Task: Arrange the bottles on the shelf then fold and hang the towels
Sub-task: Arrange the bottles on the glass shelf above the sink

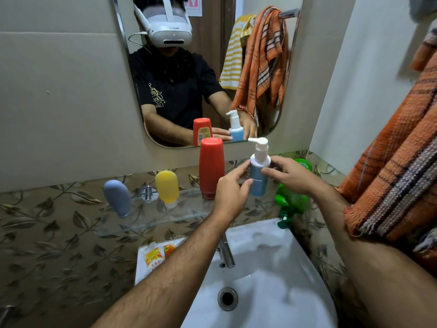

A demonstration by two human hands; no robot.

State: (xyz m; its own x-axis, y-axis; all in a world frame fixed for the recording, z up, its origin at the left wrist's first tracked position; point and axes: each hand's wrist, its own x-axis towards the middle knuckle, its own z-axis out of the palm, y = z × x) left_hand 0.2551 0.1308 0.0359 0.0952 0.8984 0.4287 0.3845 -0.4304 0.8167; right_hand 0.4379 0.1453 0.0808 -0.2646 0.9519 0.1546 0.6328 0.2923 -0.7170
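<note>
Glass shelf (151, 223) narrow, front edge over sink (272, 268). On shelf, left of red bottle (211, 168): yellow bottle (167, 188), then grey bottle (118, 197) — gaps between all three. Right of red bottle, just beside it: blue pump bottle (259, 176), upright. Green bottle (292, 200) further right, partly hidden behind right hand. Left hand (230, 195) — thumb and fingertips pinch blue pump bottle. Right hand (289, 174) — curled fingers grip same bottle from other side. Orange towel (399, 166) hangs at far right, crowding right forearm.

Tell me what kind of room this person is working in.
Most likely a small home bathroom: a white washbasin with a tap, a wall mirror above a glass shelf of bottles, and an orange towel hanging alongside.
</note>
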